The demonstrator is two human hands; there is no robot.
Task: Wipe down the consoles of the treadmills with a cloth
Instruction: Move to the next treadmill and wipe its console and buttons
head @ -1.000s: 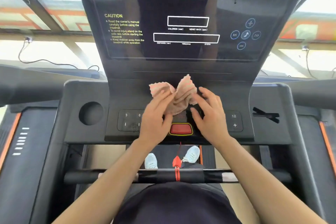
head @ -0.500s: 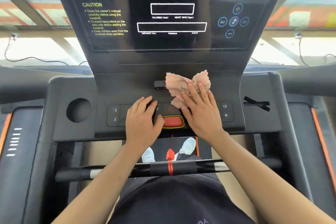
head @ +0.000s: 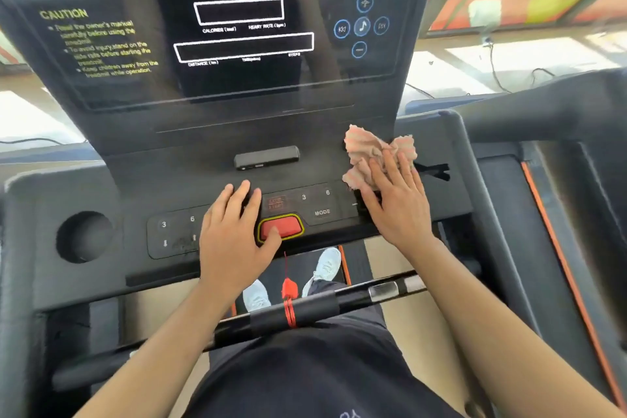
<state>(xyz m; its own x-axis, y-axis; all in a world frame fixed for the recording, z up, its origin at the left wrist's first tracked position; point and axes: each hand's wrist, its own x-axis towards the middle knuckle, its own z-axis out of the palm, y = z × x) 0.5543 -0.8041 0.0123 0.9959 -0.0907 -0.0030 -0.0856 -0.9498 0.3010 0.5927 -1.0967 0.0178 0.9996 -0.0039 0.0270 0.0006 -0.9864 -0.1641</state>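
A crumpled pink cloth (head: pixel 368 151) lies on the right part of the black treadmill console (head: pixel 190 176). My right hand (head: pixel 397 204) presses flat on the cloth's near half, fingers spread over it. My left hand (head: pixel 234 234) rests flat on the button panel with its fingers apart, empty, its thumb on the red stop button (head: pixel 283 226). The dark display screen (head: pixel 237 20) rises behind the panel.
A round cup holder (head: pixel 83 236) sits at the console's left. A small black device (head: pixel 266 156) lies on the ledge under the screen. A black handlebar (head: pixel 305 309) with a red safety cord crosses in front of my body. Side rails run left and right.
My right hand has slid the cloth from the console's middle to its right side. My left hand let go of the cloth and lies flat on the button panel.
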